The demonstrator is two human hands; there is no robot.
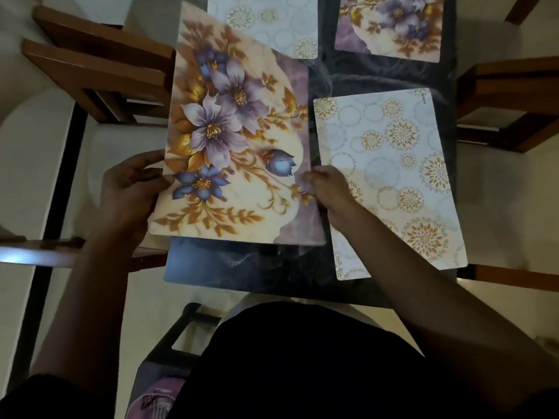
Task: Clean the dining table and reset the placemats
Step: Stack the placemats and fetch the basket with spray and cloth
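Between the two hands: one floral placemat, purple and blue flowers with gold leaves on cream, print side up, long axis running away from the person. Left hand grips the mat's left long edge near the lower corner, thumb on top of the print and fingers curled round the edge; what the fingers do underneath is hidden. Right hand pinches the opposite long edge at about the same height, fingertips bent onto the mat's purple margin. The mat's left side juts a little past the table's edge beside the left hand; whether the mat is fully clear of the surface, I cannot tell. Just right of the right hand, partly under the wrist and forearm: a pale placemat with gold circle medallions, lying flat. Beyond the hands, a second circle-pattern mat, its near corner covered by the held mat's far end. Beyond and right of the right hand, a second floral mat, flat, apart from the others. Surface: dark glossy table, reflective, with faint streaks. Left of the left hand, a wooden chair; right of the right hand, another wooden chair. Pale floor under both. Lighting dim.
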